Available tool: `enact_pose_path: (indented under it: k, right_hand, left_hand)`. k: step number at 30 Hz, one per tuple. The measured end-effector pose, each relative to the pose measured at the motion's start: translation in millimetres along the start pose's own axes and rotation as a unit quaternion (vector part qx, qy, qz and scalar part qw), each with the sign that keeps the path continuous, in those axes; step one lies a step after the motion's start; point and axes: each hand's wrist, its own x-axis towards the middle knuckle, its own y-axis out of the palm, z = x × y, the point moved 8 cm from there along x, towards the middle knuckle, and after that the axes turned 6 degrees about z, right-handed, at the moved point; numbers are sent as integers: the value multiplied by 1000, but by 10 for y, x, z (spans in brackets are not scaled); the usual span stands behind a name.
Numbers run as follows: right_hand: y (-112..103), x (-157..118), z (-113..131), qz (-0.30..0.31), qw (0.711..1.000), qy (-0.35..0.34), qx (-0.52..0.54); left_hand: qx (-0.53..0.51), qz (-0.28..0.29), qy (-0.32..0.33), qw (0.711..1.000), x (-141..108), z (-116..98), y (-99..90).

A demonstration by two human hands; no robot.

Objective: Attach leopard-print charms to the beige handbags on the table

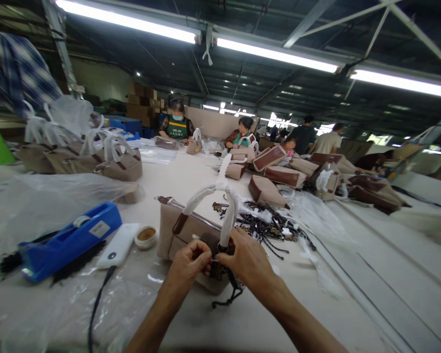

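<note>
A beige handbag with brown trim stands on the table in front of me, its two handles wrapped in white. At its front, my left hand is closed in a pinch; whatever lies between its fingertips is too small to make out. My right hand is closed around the base of the near handle, thumb in front, close to a dark ring. A black braided cord with a patterned piece hangs below my hands against the bag. Both sets of fingertips are nearly touching.
A blue tape dispenser, a white power bank with a black cable and a small round tin lie at left. Black cords are heaped behind the bag. More handbags stand far left and right. Co-workers sit opposite.
</note>
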Motion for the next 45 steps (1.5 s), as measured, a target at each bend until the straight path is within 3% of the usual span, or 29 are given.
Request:
enact_pose_path:
  k: [3, 9, 14, 22, 27, 32, 38, 45]
  right_hand:
    - [36, -16, 13, -22, 999, 7, -43]
    - [74, -49, 55, -39, 996, 26, -73]
    - [89, -20, 50, -51, 992, 62, -94]
    - [82, 9, -4, -54, 992, 77, -89]
    - [102, 9, 3, -70, 990, 69, -105]
    - [35, -35, -55, -111, 993, 48, -2]
    - [32, -60, -130, -68, 982, 37, 170]
    - [66, -87, -192, -71, 977, 17, 199]
  left_hand:
    - [-19, 6, 0, 1000, -9, 29, -14]
    - [15, -83, 46, 995, 22, -78, -117]
    - [24, -113, 69, 991, 14, -151, -112]
    - [-137, -96, 29, 985, -28, -54, -33]
    - [-67, -139, 61, 986, -13, -53, -99]
    - [-6, -155, 75, 985, 35, 12, -112]
    - [17, -208, 73, 975, 1, -66, -3]
    - [-8, -238, 70, 969, -10, 8, 37]
